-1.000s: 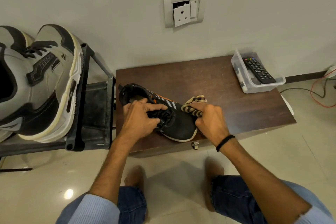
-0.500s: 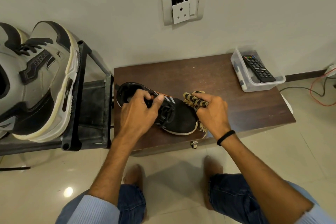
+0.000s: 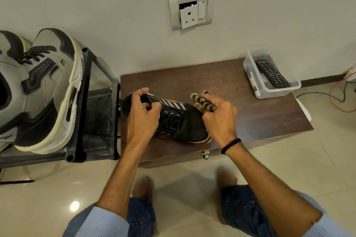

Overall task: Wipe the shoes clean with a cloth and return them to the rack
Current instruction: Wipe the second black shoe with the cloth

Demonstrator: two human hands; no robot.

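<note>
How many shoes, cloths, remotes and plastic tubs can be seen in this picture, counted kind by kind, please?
Shoes: 3 (black shoe on the wooden table, two grey-and-black sneakers on the rack)
Cloths: 1 (striped cloth in the right hand)
Remotes: 1 (remote)
Plastic tubs: 1 (tub)
Total: 6

Dark wooden table (image 3: 240,106) carries a black shoe (image 3: 185,121) and a clear remote tray (image 3: 258,90)
</note>
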